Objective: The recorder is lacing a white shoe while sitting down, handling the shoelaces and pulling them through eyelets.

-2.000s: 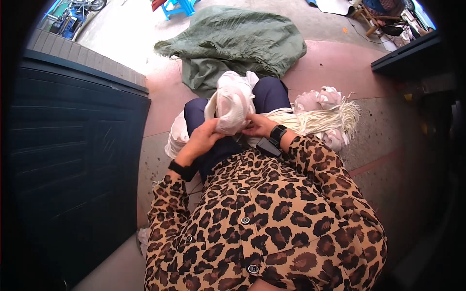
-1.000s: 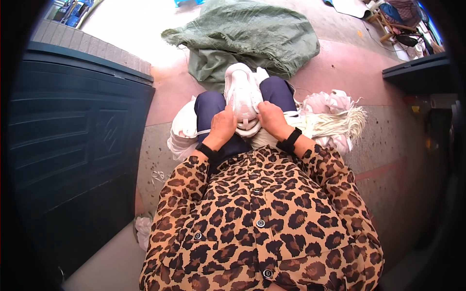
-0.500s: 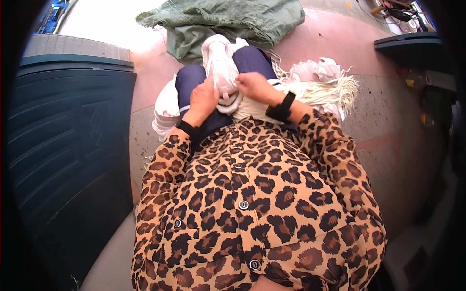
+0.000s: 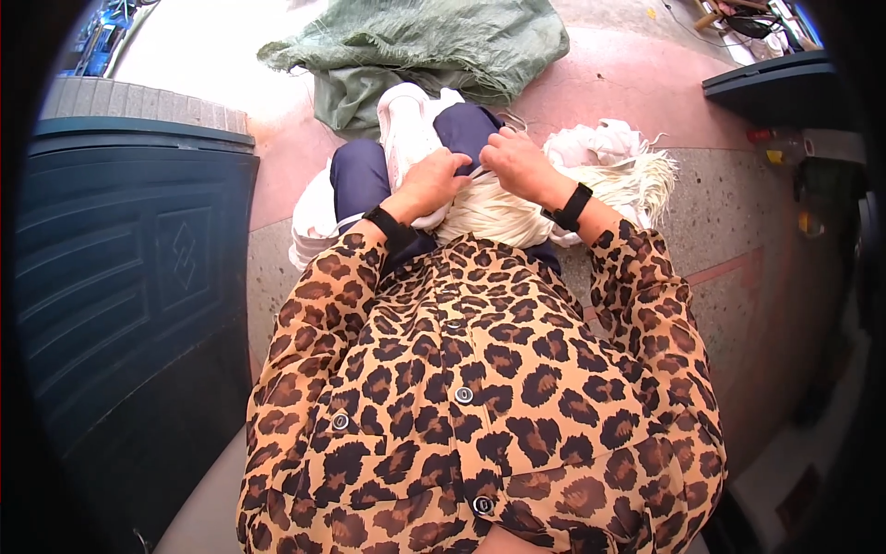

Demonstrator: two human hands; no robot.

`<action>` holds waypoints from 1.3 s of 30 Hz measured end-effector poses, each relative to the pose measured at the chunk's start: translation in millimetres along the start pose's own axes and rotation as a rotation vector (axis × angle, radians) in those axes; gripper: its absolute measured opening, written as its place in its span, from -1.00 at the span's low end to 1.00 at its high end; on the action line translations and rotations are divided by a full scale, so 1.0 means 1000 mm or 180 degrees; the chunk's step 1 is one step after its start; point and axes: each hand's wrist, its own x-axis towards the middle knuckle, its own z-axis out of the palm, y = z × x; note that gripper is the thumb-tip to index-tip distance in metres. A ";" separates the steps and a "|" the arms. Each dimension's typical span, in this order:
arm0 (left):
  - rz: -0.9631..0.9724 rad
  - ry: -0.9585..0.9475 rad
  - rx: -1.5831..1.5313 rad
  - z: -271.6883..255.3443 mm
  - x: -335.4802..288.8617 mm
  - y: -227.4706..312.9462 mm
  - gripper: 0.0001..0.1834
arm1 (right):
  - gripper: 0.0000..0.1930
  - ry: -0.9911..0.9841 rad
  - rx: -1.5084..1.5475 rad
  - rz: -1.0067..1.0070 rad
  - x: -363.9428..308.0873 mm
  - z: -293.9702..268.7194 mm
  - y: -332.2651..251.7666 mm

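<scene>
The head view looks from above, through the left of two side-by-side fisheye cameras, steeply down the wearer's own front, so the leopard-print shirt [image 4: 489, 388] fills the near lower half. Facing forward, it takes in the left hand [image 4: 430, 185] and right hand [image 4: 521, 166] farther off, above mid-frame, and reaches out to a green woven sack [image 4: 443, 46] cut by the upper edge. Toward the left rim, a dark blue panelled door [image 4: 120, 268] bows.

Left hand [image 4: 430, 186] at white shoe [image 4: 404, 125], right hand [image 4: 526, 168] pinching lace [image 4: 476, 173]
</scene>
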 end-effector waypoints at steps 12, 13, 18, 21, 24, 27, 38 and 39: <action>-0.0080 0.0274 -0.2073 -0.150 -0.051 0.019 -0.76 | -0.94 0.1598 0.0413 0.0030 0.058 -0.135 -0.035; -0.0175 0.0162 -0.2159 -0.155 -0.059 0.027 -0.73 | -0.94 0.1463 0.0405 0.0045 0.052 -0.139 -0.041; -0.0468 0.0814 -0.2312 -0.092 -0.093 -0.006 -0.74 | -0.95 0.1060 -0.0034 0.0667 0.022 -0.100 -0.012; -0.0786 0.0553 -0.2432 -0.094 -0.091 0.004 -0.73 | -0.91 0.0872 0.0381 0.0366 0.029 -0.083 -0.019; -0.0454 -0.0407 -0.1276 -0.094 -0.065 0.012 -0.71 | -0.80 0.0299 0.1868 0.0411 0.049 -0.082 -0.076; 0.0295 0.0053 -0.1928 -0.081 -0.061 -0.005 -0.78 | -0.70 -0.0766 0.3051 0.0403 0.072 -0.054 -0.106; -0.1628 0.0431 -0.2652 -0.123 -0.043 -0.036 -0.80 | -0.62 -0.0760 0.2154 0.1159 0.090 -0.021 -0.105; -0.1395 0.0589 -0.2105 -0.116 -0.040 -0.050 -0.79 | -0.64 -0.0802 0.1873 0.1175 0.086 -0.016 -0.102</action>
